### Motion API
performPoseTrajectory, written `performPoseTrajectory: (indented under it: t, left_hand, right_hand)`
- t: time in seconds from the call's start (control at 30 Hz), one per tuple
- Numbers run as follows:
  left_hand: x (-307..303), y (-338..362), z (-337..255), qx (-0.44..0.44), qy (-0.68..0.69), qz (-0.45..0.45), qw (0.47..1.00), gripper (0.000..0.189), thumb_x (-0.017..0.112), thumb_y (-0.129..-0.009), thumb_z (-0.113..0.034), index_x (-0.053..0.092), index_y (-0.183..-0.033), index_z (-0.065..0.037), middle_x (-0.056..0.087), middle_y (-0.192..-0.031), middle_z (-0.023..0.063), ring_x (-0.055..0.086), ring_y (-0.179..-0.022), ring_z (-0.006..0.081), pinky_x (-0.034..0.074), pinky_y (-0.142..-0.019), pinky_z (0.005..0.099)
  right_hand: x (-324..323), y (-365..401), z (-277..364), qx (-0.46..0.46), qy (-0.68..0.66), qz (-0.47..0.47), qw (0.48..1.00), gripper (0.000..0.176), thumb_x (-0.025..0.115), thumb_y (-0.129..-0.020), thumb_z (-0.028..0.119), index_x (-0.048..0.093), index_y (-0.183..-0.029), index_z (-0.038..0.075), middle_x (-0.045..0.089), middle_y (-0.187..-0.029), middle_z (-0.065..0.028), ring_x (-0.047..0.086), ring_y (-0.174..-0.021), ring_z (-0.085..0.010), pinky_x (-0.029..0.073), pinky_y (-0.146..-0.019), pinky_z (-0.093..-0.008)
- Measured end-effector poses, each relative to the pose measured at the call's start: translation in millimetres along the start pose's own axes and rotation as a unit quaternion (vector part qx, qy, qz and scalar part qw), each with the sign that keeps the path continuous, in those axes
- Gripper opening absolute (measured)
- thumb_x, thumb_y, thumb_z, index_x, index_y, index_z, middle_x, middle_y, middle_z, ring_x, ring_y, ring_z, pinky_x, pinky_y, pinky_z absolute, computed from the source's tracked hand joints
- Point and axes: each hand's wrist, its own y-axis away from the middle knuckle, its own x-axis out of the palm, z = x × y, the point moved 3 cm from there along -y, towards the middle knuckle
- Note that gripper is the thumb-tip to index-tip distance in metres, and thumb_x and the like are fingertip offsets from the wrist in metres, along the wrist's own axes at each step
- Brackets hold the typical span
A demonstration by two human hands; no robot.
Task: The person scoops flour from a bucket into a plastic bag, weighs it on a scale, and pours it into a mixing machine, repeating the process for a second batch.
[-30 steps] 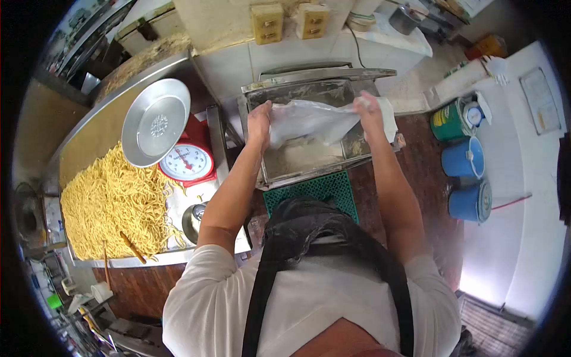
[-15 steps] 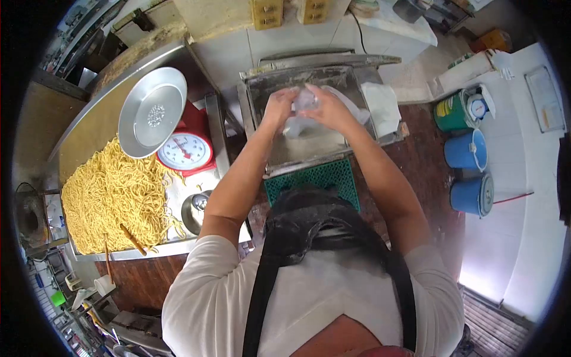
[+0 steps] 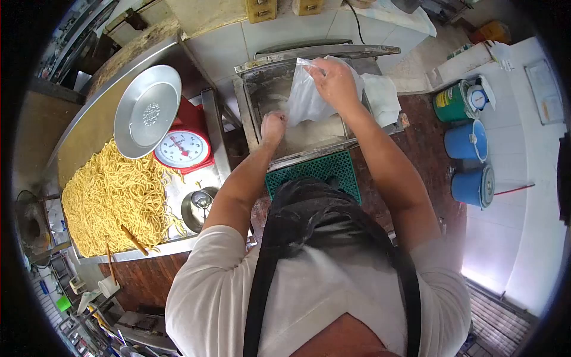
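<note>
A translucent plastic bag (image 3: 304, 98) hangs from my right hand (image 3: 335, 83), which pinches it near its top edge. Below the bag is a shallow metal bin (image 3: 241, 101) with pale powder (image 3: 315, 132) on its bottom. My left hand (image 3: 274, 126) is closed over the left part of this bin, apart from the bag. Whatever its curled fingers may hold is hidden. A pale sheet (image 3: 382, 100) lies over the bin's right side.
Left of me, a metal table carries a pile of yellow noodles (image 3: 113, 205), a red dial scale (image 3: 189, 149) with a silver pan (image 3: 146, 113), and a metal bowl (image 3: 189, 215). A green mat (image 3: 312, 172) lies before me. Blue buckets (image 3: 463, 141) stand at right.
Both hands were together on the bunched bag. Now they are apart: my left hand has dropped down and left, while my right hand has lifted the bag so it hangs stretched out.
</note>
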Motion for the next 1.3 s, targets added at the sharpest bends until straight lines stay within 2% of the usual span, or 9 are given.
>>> performPoseTrajectory:
  t: [0.13,0.2,0.33,0.43,0.7,0.87,0.93,1.17,1.3]
  left_hand:
    - [19.8,-18.2,9.4,0.007,-0.035,-0.126,0.991,0.015,0.068,-0.083,-0.02,0.075,-0.09,-0.009,0.071,-0.096,0.0167,0.065,-0.096,0.0361,0.052,-0.086,0.046]
    - [14.5,-28.8,-8.3,0.005,-0.043,-0.007,0.999,0.019,0.071,-0.082,-0.023,0.073,-0.094,-0.008,0.07,-0.095,0.0165,0.065,-0.094,0.0377,0.052,-0.084,0.0473]
    - [13.5,-35.6,-37.4,0.039,-0.011,0.01,0.999,0.022,0.072,-0.082,-0.026,0.071,-0.095,-0.007,0.07,-0.098,0.0174,0.065,-0.098,0.0376,0.051,-0.084,0.0482]
    - [15.4,-34.0,-50.2,-0.01,-0.034,-0.046,0.998,0.02,0.071,-0.083,-0.025,0.071,-0.091,-0.007,0.07,-0.097,0.0166,0.065,-0.097,0.037,0.052,-0.083,0.0488]
    - [24.3,-40.0,-42.8,0.028,-0.052,0.041,0.997,0.033,0.07,-0.085,-0.034,0.069,-0.104,-0.008,0.07,-0.098,0.0199,0.066,-0.095,0.0395,0.051,-0.084,0.0492]
    - [22.5,-23.7,-49.2,0.06,-0.032,-0.011,0.998,0.029,0.065,-0.088,-0.034,0.071,-0.095,-0.007,0.07,-0.09,0.0198,0.066,-0.091,0.0398,0.052,-0.081,0.0496]
    - [23.6,-24.3,-55.1,0.072,-0.034,0.005,0.997,0.029,0.064,-0.089,-0.035,0.072,-0.093,-0.008,0.07,-0.088,0.0199,0.067,-0.09,0.0397,0.052,-0.081,0.0495]
    - [15.0,-42.1,-48.5,0.05,-0.092,0.056,0.993,0.018,0.062,-0.086,-0.023,0.073,-0.094,-0.011,0.07,-0.089,0.0193,0.068,-0.091,0.0376,0.053,-0.08,0.0488]
    - [-10.4,-47.0,-59.4,0.08,-0.159,0.064,0.982,0.017,0.062,-0.087,-0.022,0.074,-0.091,-0.012,0.071,-0.091,0.0192,0.068,-0.092,0.038,0.053,-0.081,0.0481]
  right_hand:
    - [-8.8,-2.8,-4.5,-0.011,0.017,0.013,1.0,0.016,0.065,-0.09,0.021,0.071,-0.097,0.008,0.065,-0.08,-0.0203,0.061,-0.076,-0.0408,0.048,-0.068,-0.0456]
    - [-14.4,-4.5,-5.0,-0.002,0.009,-0.003,1.0,0.017,0.066,-0.088,0.021,0.071,-0.097,0.007,0.066,-0.081,-0.0196,0.062,-0.078,-0.0409,0.049,-0.069,-0.0467]
    - [-34.3,-4.1,-9.1,0.019,-0.028,-0.031,0.999,0.018,0.067,-0.086,0.018,0.071,-0.097,0.005,0.068,-0.084,-0.019,0.064,-0.081,-0.0403,0.05,-0.072,-0.0471]
    - [-35.8,-5.7,-15.9,0.017,-0.031,-0.039,0.999,0.018,0.067,-0.085,0.017,0.071,-0.096,0.004,0.069,-0.084,-0.0184,0.065,-0.081,-0.0391,0.051,-0.072,-0.0464]
    - [-49.1,-11.8,-23.1,0.009,-0.007,-0.056,0.998,0.019,0.066,-0.087,0.018,0.072,-0.099,0.005,0.069,-0.087,-0.0186,0.066,-0.082,-0.0373,0.051,-0.073,-0.0432]
    - [-52.1,-9.2,-19.2,0.025,0.002,-0.05,0.998,0.019,0.066,-0.089,0.019,0.072,-0.101,0.006,0.07,-0.09,-0.0181,0.066,-0.083,-0.0363,0.052,-0.075,-0.0394]
    - [-48.7,-9.2,-14.4,0.039,-0.04,-0.05,0.997,0.018,0.067,-0.084,0.019,0.073,-0.093,0.004,0.068,-0.086,-0.0212,0.064,-0.081,-0.0394,0.05,-0.073,-0.0466]
    - [-44.6,0.5,-51.1,0.055,0.032,-0.038,0.997,0.019,0.065,-0.089,0.021,0.072,-0.101,0.008,0.07,-0.091,-0.0177,0.065,-0.086,-0.0378,0.051,-0.076,-0.0429]
    - [-40.4,24.5,-75.2,0.076,0.105,0.014,0.991,0.016,0.064,-0.089,0.02,0.072,-0.097,0.009,0.068,-0.09,-0.0181,0.063,-0.086,-0.0393,0.05,-0.077,-0.0478]
